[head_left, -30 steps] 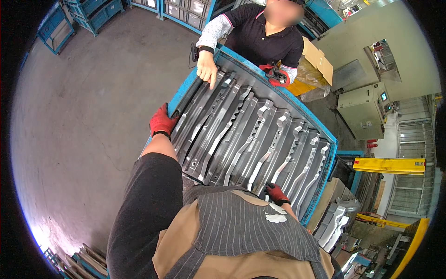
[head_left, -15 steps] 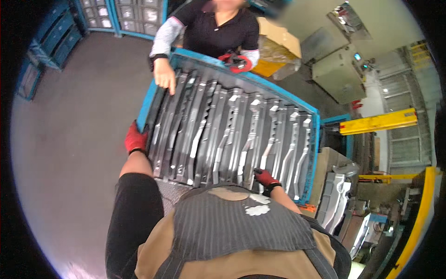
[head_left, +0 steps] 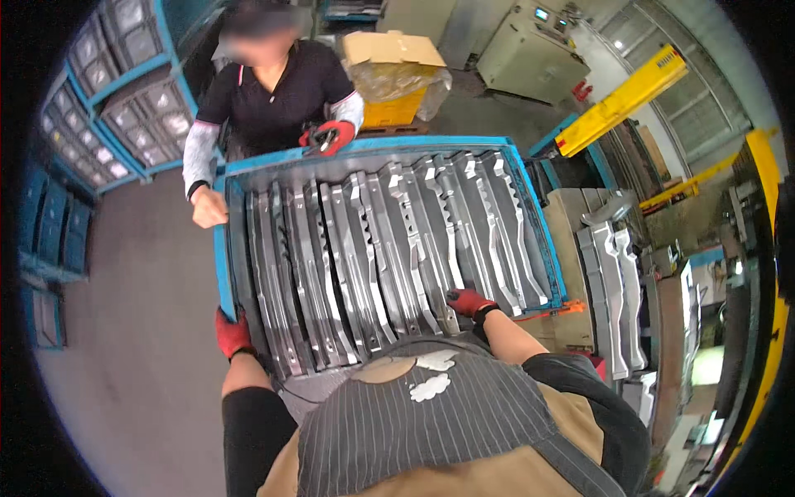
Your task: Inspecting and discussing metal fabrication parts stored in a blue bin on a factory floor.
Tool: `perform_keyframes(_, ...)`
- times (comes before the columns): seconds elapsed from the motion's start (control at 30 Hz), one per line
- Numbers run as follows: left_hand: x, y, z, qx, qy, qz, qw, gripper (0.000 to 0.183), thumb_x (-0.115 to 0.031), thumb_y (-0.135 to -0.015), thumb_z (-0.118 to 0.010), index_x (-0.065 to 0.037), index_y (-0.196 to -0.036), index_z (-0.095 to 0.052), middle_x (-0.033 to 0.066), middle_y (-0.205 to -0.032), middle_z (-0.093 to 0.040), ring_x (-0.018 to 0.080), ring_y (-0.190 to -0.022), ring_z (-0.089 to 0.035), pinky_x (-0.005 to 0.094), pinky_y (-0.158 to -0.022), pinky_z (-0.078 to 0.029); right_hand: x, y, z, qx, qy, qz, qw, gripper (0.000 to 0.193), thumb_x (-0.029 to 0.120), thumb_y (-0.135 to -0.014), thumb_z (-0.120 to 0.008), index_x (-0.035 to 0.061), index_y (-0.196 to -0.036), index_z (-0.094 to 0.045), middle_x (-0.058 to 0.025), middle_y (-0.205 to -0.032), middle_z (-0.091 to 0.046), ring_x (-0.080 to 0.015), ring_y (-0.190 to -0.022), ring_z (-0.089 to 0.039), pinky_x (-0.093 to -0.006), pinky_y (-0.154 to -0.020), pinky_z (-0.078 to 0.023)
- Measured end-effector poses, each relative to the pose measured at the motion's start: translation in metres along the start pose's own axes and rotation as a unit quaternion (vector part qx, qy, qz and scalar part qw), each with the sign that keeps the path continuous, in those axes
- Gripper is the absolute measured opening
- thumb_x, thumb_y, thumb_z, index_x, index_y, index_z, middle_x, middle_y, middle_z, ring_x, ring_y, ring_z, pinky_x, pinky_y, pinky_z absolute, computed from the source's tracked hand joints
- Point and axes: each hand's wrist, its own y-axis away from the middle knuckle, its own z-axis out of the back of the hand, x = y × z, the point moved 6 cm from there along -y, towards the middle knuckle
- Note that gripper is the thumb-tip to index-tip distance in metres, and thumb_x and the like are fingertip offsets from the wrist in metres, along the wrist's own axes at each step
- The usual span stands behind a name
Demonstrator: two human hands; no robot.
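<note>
A blue metal crate [head_left: 222,273] fills the middle of the view, packed side by side with long pressed steel parts [head_left: 373,248] that run from its near edge toward twelve o'clock. The left hand [head_left: 232,333], in a red glove, is clenched around the crate's near left corner at about eight o'clock from the crate's centre, fingers wrapped over the blue rim. The right hand [head_left: 469,301], also in a red glove, sits at about five o'clock from the centre, resting on the near ends of the steel parts just inside the near edge; whether it grips a part or only presses on it cannot be told. At twelve o'clock, across the crate, a co-worker in a black top stands against the far rim: their gloved hand [head_left: 330,137] holds the far edge, and their bare hand [head_left: 207,212] is closed at the far left corner around ten o'clock. Behind that person at one o'clock lies an open cardboard box [head_left: 391,48] over yellow material. At three o'clock, beside the crate, more pressed parts [head_left: 614,286] are stacked. Blue shelving with bins [head_left: 124,108] stands at ten o'clock.
</note>
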Motion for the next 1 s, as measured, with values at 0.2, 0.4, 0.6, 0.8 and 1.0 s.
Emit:
perform_keyframes(0.2, 0.027, -0.009, -0.016, 0.000, -0.030, 0.008, 1.000, 0.063, -0.046, -0.075, -0.066, -0.011, -0.125, -0.050, 0.0151, -0.117, -0.059, 0.0350, -0.105, -0.057, 0.0446, -0.087, -0.045, -0.010, 0.014, -0.016, 0.003, -0.041, 0.021, 0.999, 0.064, 0.049, -0.084, -0.050, 0.0016, -0.128, -0.047, -0.0212, -0.127, -0.051, -0.0360, -0.117, -0.049, -0.0419, -0.099, -0.040)
perform_keyframes(0.4, 0.031, -0.014, 0.000, -0.035, -0.030, 0.010, 0.999, 0.061, -0.047, -0.074, -0.065, -0.011, -0.121, -0.053, 0.0152, -0.115, -0.060, 0.0346, -0.103, -0.058, 0.0444, -0.085, -0.047, -0.028, 0.029, -0.064, 0.070, -0.020, -0.016, 0.997, 0.060, 0.050, -0.084, -0.050, 0.0085, -0.127, -0.048, -0.0227, -0.124, -0.053, -0.0374, -0.116, -0.050, -0.0444, -0.098, -0.039)
perform_keyframes(0.6, 0.024, -0.018, -0.016, -0.021, -0.043, 0.002, 0.999, 0.062, -0.045, -0.072, -0.068, -0.014, -0.123, -0.050, 0.0133, -0.114, -0.059, 0.0349, -0.101, -0.058, 0.0453, -0.084, -0.047, -0.036, 0.012, -0.093, 0.067, -0.006, -0.017, 0.998, 0.055, 0.045, -0.086, -0.046, 0.0095, -0.128, -0.049, -0.0211, -0.125, -0.053, -0.0371, -0.115, -0.050, -0.0443, -0.097, -0.039)
perform_keyframes(0.8, 0.017, -0.012, -0.005, -0.013, -0.055, 0.012, 0.998, 0.058, -0.046, -0.070, -0.069, -0.013, -0.116, -0.053, 0.0132, -0.109, -0.061, 0.0357, -0.097, -0.059, 0.0470, -0.080, -0.048, 0.028, 0.014, -0.064, 0.035, -0.038, 0.052, 0.997, 0.049, 0.040, -0.083, -0.053, 0.0099, -0.121, -0.055, -0.0191, -0.116, -0.059, -0.0367, -0.108, -0.055, -0.0432, -0.093, -0.043)
perform_keyframes(1.0, 0.019, -0.011, -0.002, -0.028, -0.055, -0.004, 0.998, 0.057, -0.049, -0.070, -0.068, -0.013, -0.112, -0.054, 0.0137, -0.106, -0.062, 0.0367, -0.094, -0.060, 0.0473, -0.078, -0.048, 0.003, 0.021, -0.046, 0.013, -0.032, 0.043, 0.998, 0.051, 0.043, -0.081, -0.055, 0.0090, -0.118, -0.057, -0.0184, -0.117, -0.059, -0.0363, -0.110, -0.054, -0.0426, -0.095, -0.043)
